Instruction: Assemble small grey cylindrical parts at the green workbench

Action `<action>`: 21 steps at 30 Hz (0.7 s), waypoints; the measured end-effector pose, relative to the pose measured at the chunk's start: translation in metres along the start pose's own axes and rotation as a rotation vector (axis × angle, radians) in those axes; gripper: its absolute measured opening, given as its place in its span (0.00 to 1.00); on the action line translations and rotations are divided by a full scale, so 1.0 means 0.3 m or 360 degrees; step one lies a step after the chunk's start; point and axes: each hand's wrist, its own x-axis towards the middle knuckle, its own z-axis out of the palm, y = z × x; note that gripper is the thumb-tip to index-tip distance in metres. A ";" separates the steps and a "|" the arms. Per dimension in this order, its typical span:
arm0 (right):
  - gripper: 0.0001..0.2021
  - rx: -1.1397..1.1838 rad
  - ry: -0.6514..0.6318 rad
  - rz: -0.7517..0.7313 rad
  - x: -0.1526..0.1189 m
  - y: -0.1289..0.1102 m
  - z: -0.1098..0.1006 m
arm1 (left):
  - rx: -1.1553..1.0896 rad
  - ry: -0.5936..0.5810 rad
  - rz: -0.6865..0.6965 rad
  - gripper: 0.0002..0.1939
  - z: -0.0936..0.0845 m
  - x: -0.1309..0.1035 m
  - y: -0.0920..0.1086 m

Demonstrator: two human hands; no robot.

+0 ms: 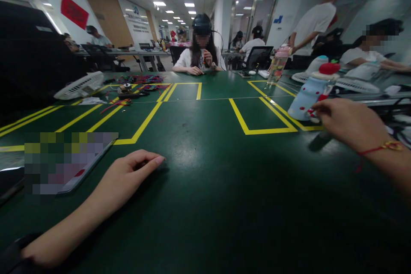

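Observation:
My left hand rests on the green table, thumb and fingertips drawn together with nothing visible in them. Left of it lies a flat thin-edged object, its face blurred out. On the right, my right hand hovers above the table in a pinch, a red cord bracelet at the wrist. Its fingertips are right beside a light blue bottle with red dots and a red top, standing upright. Something small, red and white, shows at the fingertips; whether it is held or belongs to the bottle, I cannot tell.
Yellow tape marks rectangles on the table. Wires lie in a tangle at the far left, near a white fan. A pink-lidded bottle stands at the back right. Across the table sits a person wearing a headset.

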 end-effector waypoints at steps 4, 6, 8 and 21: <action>0.17 -0.0067 -0.0300 0.0212 0.057 0.176 0.013 | 0.0003 0.0018 0.0005 0.22 0.005 0.006 -0.004; 0.17 -0.0055 -0.0354 0.0228 0.065 0.209 0.018 | 0.0000 0.0025 -0.0001 0.22 0.008 0.007 -0.006; 0.18 -0.0061 -0.0367 0.0266 0.069 0.218 0.019 | -0.0011 0.0022 -0.0004 0.22 0.009 0.007 -0.008; 0.22 -0.0041 -0.0389 0.0306 0.063 0.234 0.019 | -0.0012 -0.0030 0.0012 0.22 0.002 0.000 -0.014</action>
